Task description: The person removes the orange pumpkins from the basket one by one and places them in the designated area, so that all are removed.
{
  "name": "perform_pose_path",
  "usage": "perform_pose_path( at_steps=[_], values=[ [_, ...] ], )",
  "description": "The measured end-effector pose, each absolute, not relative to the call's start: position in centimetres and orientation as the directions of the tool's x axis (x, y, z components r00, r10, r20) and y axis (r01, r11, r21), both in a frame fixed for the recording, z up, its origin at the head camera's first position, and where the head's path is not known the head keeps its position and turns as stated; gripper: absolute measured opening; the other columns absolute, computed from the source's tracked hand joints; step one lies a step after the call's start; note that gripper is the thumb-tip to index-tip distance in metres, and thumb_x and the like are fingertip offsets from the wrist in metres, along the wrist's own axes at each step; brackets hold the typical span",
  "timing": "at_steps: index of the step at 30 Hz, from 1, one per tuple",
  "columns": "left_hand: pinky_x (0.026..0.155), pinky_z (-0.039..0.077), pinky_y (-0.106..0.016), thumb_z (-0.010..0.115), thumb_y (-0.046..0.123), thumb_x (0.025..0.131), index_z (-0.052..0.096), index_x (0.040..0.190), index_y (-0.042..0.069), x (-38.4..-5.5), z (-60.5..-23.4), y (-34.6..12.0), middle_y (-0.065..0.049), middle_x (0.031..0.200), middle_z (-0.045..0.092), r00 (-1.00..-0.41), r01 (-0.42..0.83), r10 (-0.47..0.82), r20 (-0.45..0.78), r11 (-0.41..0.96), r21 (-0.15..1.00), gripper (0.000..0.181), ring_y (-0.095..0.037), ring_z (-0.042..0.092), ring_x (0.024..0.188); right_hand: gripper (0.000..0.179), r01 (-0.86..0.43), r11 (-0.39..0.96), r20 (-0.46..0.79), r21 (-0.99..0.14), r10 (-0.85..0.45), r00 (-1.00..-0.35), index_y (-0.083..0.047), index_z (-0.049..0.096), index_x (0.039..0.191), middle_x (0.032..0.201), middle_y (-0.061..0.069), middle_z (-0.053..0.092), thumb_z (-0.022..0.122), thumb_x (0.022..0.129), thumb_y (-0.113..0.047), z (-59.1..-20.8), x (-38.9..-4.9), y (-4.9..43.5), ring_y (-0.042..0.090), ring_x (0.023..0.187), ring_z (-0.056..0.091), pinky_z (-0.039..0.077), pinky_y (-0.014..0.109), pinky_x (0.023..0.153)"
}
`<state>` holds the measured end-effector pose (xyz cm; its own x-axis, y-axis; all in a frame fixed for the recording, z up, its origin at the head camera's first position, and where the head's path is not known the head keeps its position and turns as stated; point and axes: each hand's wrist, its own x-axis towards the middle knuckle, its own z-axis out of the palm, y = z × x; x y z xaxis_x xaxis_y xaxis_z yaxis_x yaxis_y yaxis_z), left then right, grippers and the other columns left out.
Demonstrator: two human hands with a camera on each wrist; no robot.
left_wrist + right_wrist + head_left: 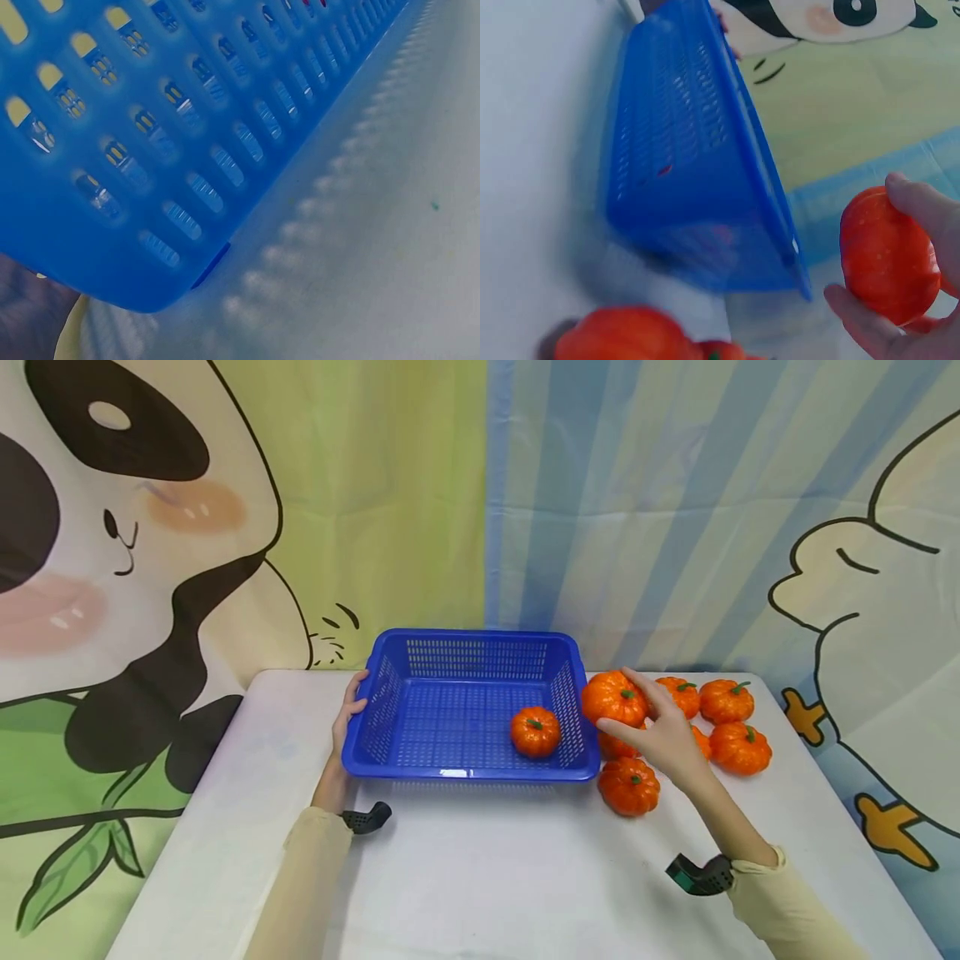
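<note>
A blue perforated plastic basket (465,774) stands on the white table, with one small orange pumpkin (535,732) inside near its right end. My left hand (347,727) rests against the basket's left side, fingers at the rim; in the left wrist view the basket wall (150,180) fills much of the picture. Just outside the right rim, my right hand (663,731) holds another pumpkin (613,697) between thumb and fingers, raised above the table. The right wrist view shows this pumpkin (889,255) gripped beside the basket (682,135).
Several more pumpkins lie on the table right of the basket, among them a near one (629,787) and one at the far right (740,748). A printed curtain (420,510) hangs behind the table (480,868).
</note>
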<state>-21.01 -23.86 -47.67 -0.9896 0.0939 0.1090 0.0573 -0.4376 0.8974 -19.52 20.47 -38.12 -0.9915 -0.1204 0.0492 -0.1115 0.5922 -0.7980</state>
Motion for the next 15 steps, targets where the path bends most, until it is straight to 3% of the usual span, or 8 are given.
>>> perform_pose_path(
  at_steps=[6, 9, 15],
  values=[
    [0.094, 0.047, -0.03, 0.027, 0.017, 0.099, 0.016, 0.152, 0.024, -21.1, -48.3, -24.1, -0.004, 0.16, 0.014, -0.979, 0.096, 0.116, 0.168, -0.465, 0.88, 0.054, -0.026, 0.037, 0.131, 0.089, -0.021, 0.653, 0.066, -0.757, 0.045, -0.997, -0.009, 0.028, 0.149, 0.147, 0.027, 0.03, 0.074, 0.081, -0.044, -40.0, -17.0, 24.1, 0.048, 0.128, 0.036, 0.042, 0.068, 0.094],
    [0.093, 0.047, -0.03, 0.022, 0.015, 0.099, 0.012, 0.153, 0.022, -21.0, -48.1, -24.0, -0.005, 0.16, 0.013, -0.982, 0.09, 0.106, 0.154, -0.455, 0.886, 0.056, -0.027, 0.035, 0.132, 0.091, 0.01, 0.64, 0.058, -0.768, 0.085, -0.995, -0.004, 0.026, 0.149, 0.147, 0.027, 0.03, 0.075, 0.082, -0.04, -41.2, -16.2, 25.6, 0.047, 0.13, 0.033, 0.037, 0.07, 0.097],
    [0.093, 0.048, -0.028, 0.01, 0.01, 0.098, 0.01, 0.152, 0.023, -20.7, -47.1, -23.7, -0.008, 0.162, 0.006, -0.992, 0.032, 0.098, 0.085, -0.449, 0.893, 0.056, -0.029, 0.031, 0.134, 0.091, 0.067, 0.646, 0.025, -0.761, 0.132, -0.991, -0.001, 0.022, 0.149, 0.146, 0.028, 0.028, 0.073, 0.084, -0.039, -43.6, -14.4, 27.6, 0.045, 0.127, 0.034, 0.039, 0.067, 0.097]
  ],
)
